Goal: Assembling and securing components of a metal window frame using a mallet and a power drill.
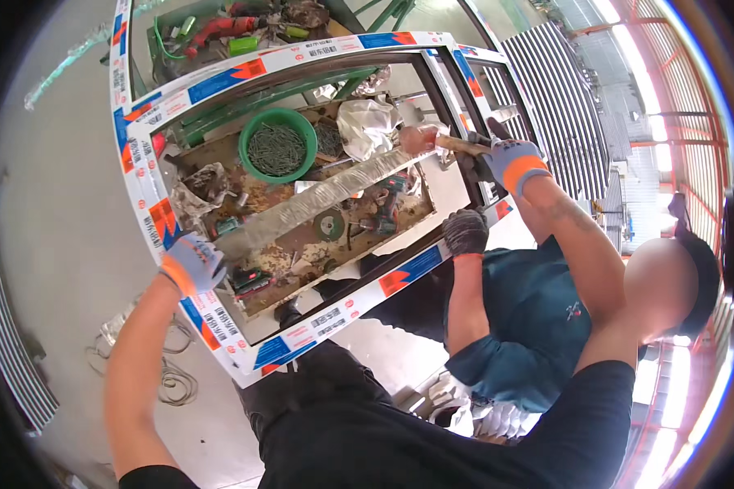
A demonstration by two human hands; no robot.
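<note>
Taped frame (pixel 161 213), over the cluttered table (pixel 289 261): probably stiff, awkward; grip by rails. Left hand (pixel 193 265): fingers curled by the left rail; I cannot tell its hold. Film-wrapped bar (pixel 318 200), slanting toward the mallet (pixel 422 140): likely rigid, slippery; take at ends. Mallet: seemingly head-heavy; right hand (pixel 514 161) wraps its handle.

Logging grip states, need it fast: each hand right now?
Left hand: at the left side of the frame; open or closed can't be told.
Right hand: closed, holding a mallet.
</note>
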